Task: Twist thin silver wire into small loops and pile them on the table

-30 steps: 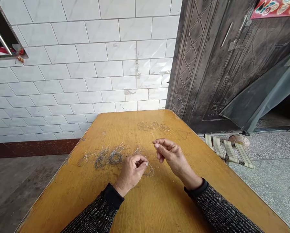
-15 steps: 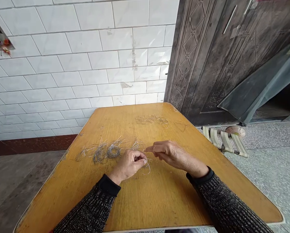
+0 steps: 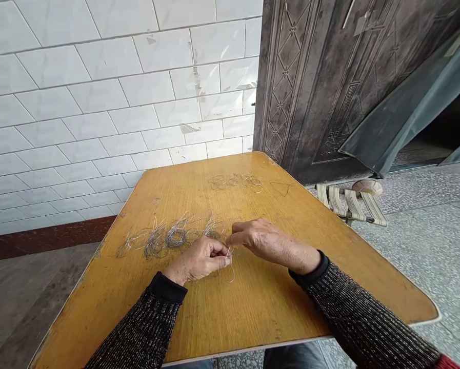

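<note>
Over the middle of the wooden table [image 3: 253,307], my left hand [image 3: 201,260] pinches a thin wire [image 3: 233,271] between thumb and forefinger; a loose loop of it hangs below the fingertips. My right hand [image 3: 270,242] is closed just to the right, with its fingertips at the wire's upper end, nearly touching the left ones. Several coiled bundles of thin grey wire [image 3: 176,237] lie in a row beyond and left of my left hand. Part of the row is hidden behind that hand.
Farther back on the table lie some linked wire loops [image 3: 235,181] and a bent wire triangle [image 3: 283,188]. A tiled wall [image 3: 137,113] stands behind, with a dark carved door [image 3: 310,102] at right. A striped strap stool [image 3: 351,204] sits on the floor.
My right hand's fingers, stretched out before, have curled into a pinch near the left fingertips. The wire end now points upward between the hands. The whole view has shifted slightly.
</note>
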Demonstrator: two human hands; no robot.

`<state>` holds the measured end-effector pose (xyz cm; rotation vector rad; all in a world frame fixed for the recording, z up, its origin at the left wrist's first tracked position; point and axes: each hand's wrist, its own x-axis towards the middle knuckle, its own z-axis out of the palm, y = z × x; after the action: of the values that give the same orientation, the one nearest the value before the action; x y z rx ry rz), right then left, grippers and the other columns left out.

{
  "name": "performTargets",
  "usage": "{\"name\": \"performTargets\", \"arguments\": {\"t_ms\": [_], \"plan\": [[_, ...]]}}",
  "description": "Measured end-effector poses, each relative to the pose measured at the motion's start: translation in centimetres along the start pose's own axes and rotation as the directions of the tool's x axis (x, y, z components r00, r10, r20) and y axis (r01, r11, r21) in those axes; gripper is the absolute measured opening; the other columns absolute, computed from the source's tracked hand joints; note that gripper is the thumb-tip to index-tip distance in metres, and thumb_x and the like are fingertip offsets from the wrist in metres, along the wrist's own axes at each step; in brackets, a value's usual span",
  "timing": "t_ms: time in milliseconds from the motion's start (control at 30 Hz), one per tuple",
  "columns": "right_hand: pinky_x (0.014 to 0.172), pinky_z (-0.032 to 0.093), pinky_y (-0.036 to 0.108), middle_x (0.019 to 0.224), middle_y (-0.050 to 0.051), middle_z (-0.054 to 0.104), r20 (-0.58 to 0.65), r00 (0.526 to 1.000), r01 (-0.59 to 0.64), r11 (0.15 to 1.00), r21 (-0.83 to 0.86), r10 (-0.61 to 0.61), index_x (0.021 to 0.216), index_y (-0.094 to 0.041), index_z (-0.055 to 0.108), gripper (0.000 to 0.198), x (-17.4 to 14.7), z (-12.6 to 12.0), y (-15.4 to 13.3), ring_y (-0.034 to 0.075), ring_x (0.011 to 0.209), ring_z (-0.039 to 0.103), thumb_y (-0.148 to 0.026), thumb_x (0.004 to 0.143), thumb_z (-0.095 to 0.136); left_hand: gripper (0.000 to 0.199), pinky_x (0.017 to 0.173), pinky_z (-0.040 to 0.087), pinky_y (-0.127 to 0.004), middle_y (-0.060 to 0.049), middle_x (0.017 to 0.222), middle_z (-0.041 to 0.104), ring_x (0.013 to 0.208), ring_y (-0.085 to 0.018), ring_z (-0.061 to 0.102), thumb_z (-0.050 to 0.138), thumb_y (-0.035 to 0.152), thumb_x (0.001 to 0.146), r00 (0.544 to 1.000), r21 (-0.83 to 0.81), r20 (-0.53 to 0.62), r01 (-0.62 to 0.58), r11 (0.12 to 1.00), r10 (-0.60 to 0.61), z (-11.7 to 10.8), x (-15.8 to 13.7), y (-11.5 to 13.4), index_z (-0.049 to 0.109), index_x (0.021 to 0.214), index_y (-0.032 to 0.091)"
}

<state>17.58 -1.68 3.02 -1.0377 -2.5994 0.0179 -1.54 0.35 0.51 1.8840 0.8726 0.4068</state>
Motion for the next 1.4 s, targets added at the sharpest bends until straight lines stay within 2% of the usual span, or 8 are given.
{"name": "performTargets", "arguments": {"t_ms": [167,400,633,800,933,1200,1300,1400], "plan": [[0.049,0.022,0.023,0.067,0.000,0.051,-0.009,1.000,0.012,0.999,0.035,-0.012,0.082,-0.020,0.066,0.025,0.0,0.1,-0.2,0.007,0.054,0.040,-0.011,0.087,0.043,0.015,0.049,0.026,-0.022,0.003,0.053,0.045,0.049,-0.009,0.035,0.054,0.026,0.069,0.999,-0.005,0.035,0.002,1.000,-0.002,-0.1,0.0,-0.1,0.062,0.064,0.015],[0.050,0.024,0.023,0.069,0.001,0.051,0.053,0.999,-0.001,1.000,0.012,0.000,0.076,-0.016,0.062,0.024,0.2,0.0,-0.6,0.008,0.056,0.041,-0.015,0.088,0.041,0.013,0.049,0.025,-0.022,0.004,0.053,0.044,0.049,-0.008,0.034,0.054,0.026,0.068,0.998,0.010,0.058,0.010,1.000,-0.011,-0.4,0.0,0.4,0.059,0.062,0.015],[0.049,0.022,0.024,0.067,0.001,0.049,0.021,1.000,0.014,1.000,-0.012,-0.013,0.074,-0.016,0.060,0.029,0.1,0.3,-0.6,0.008,0.054,0.038,-0.017,0.090,0.036,0.014,0.046,0.025,-0.021,0.005,0.051,0.041,0.047,-0.008,0.034,0.055,0.028,0.067,0.995,-0.041,0.057,0.086,0.995,-0.084,-0.2,0.0,0.3,0.058,0.062,0.015],[0.048,0.019,0.024,0.070,0.001,0.053,-0.032,0.999,-0.039,0.997,-0.066,0.037,0.084,-0.018,0.063,0.023,0.2,0.7,-0.1,0.007,0.052,0.039,-0.011,0.086,0.041,0.014,0.045,0.025,-0.021,0.005,0.051,0.042,0.045,-0.007,0.035,0.055,0.028,0.067,0.996,-0.051,-0.006,0.089,0.995,-0.089,-0.1,0.1,0.0,0.057,0.062,0.015],[0.047,0.017,0.023,0.073,0.001,0.056,-0.050,0.995,-0.091,0.991,-0.095,0.086,0.094,-0.022,0.063,0.026,0.4,0.9,0.3,0.006,0.051,0.039,-0.009,0.084,0.043,0.014,0.046,0.027,-0.021,0.005,0.051,0.043,0.045,-0.007,0.037,0.056,0.028,0.067,0.994,-0.091,-0.034,0.102,0.991,-0.105,-0.1,0.1,0.0,0.057,0.064,0.015],[0.047,0.018,0.023,0.071,0.002,0.057,-0.013,0.998,-0.066,0.992,-0.104,0.065,0.082,-0.019,0.065,0.024,0.5,1.0,0.0,0.008,0.054,0.045,-0.009,0.083,0.043,0.011,0.045,0.028,-0.020,0.005,0.052,0.045,0.045,-0.006,0.036,0.056,0.024,0.066,0.991,-0.149,-0.055,0.117,0.982,-0.126,0.3,0.2,-0.1,0.057,0.062,0.015],[0.047,0.022,0.022,0.074,0.003,0.059,-0.068,0.993,-0.101,0.993,-0.056,0.097,0.087,-0.018,0.065,0.025,0.5,1.2,0.1,0.008,0.054,0.048,-0.008,0.082,0.043,0.012,0.044,0.028,-0.020,0.005,0.052,0.044,0.044,-0.006,0.035,0.057,0.025,0.066,0.989,-0.172,-0.063,0.124,0.977,-0.136,0.3,0.3,-0.2,0.056,0.063,0.014],[0.053,0.032,0.021,0.081,0.004,0.062,-0.167,0.978,-0.104,0.987,0.125,0.125,0.100,-0.018,0.061,0.027,0.5,1.5,0.3,0.010,0.062,0.054,-0.009,0.084,0.041,0.013,0.044,0.028,-0.019,0.005,0.053,0.044,0.044,-0.005,0.037,0.057,0.027,0.067,0.986,-0.211,-0.087,0.123,0.970,-0.144,0.2,0.3,-0.4,0.056,0.065,0.014]]}}
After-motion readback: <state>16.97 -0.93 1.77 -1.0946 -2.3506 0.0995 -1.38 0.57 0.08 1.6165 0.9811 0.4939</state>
